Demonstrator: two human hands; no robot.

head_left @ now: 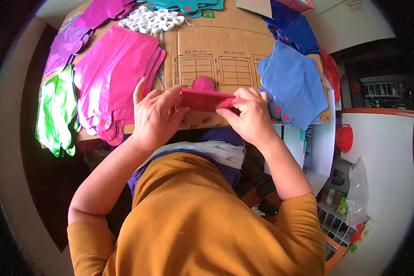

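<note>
A pink foil balloon, flat and folded into a narrow strip, is held level over the cardboard's near edge. Its left end is between the thumb and fingers of my left hand, which wears a ring. The thumb and curled fingers of my right hand grip the other end. Just behind the strip a rounded pink foil part shows; whether it joins the strip, I cannot tell. To the left lies a stack of flat pink foil balloons, and blue ones lie to the right.
The cardboard covers the worktop. Small white ribbon rolls are heaped at the back. Green foil hangs over the left edge; purple, teal and dark blue foil lie around. A red basket is at the right.
</note>
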